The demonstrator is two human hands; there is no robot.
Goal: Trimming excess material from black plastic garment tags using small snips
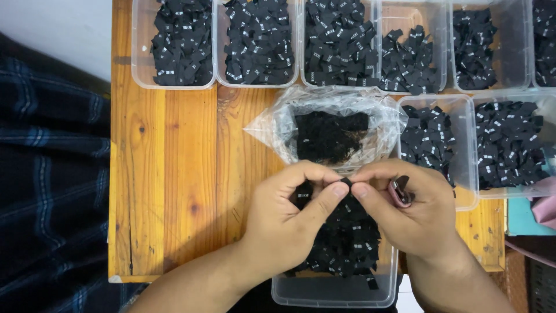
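My left hand (pixel 289 217) and my right hand (pixel 411 211) meet over a clear plastic box (pixel 336 293) at the near table edge, filled with small black fabric labels (pixel 350 240). Both thumbs and forefingers pinch one small black label (pixel 346 183) between them. My right hand also holds a small pink-handled tool (pixel 399 194) tucked against the palm. Just beyond the hands lies an open clear plastic bag (pixel 278 124) with a dark heap of labels inside.
Several clear plastic boxes of black labels line the far side of the wooden table (pixel 174 174), and two more (pixel 434 145) stand at the right. A dark plaid cloth (pixel 46 174) lies left of the table. Pink and teal items (pixel 533 214) sit at the right edge.
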